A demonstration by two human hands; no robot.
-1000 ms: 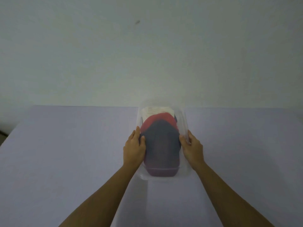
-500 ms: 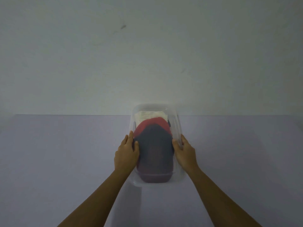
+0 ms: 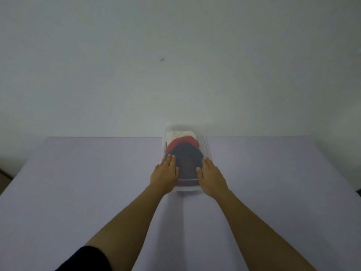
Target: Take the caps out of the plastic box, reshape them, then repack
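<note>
The caps sit stacked inside the clear plastic box (image 3: 205, 145), which stands at the middle of the tabletop's far edge, its far end close to the wall. 3 layers show: a dark navy cap (image 3: 187, 160) on top and nearest the person, a red cap (image 3: 182, 142) peeking out behind it, and a white cap (image 3: 180, 133) at the far end. There may be more beneath; the dim, hazy view does not settle it. A purplish band shows at the box's near end, perhaps a brim.

The left hand (image 3: 165, 176) lies flat with fingers extended along the box's left side, thumb toward the navy cap. The right hand (image 3: 212, 177) mirrors it on the right side, also flat and spread, closed around nothing. Both look to rest on or just over the rim, bracketing the navy cap. That placement reads as steadying the light box from both sides so it does not slide when the top cap comes out, or as lining up to pinch that cap's edges. Judged from the full box, unpacking has not begun.

The tabletop (image 3: 78, 182) is a plain pale lilac surface, bare apart from the box. Behind it rises a blank off-white wall (image 3: 175, 65) with a small dark mark. A dark sleeve (image 3: 86, 259) edges the left arm at the bottom of the view.
</note>
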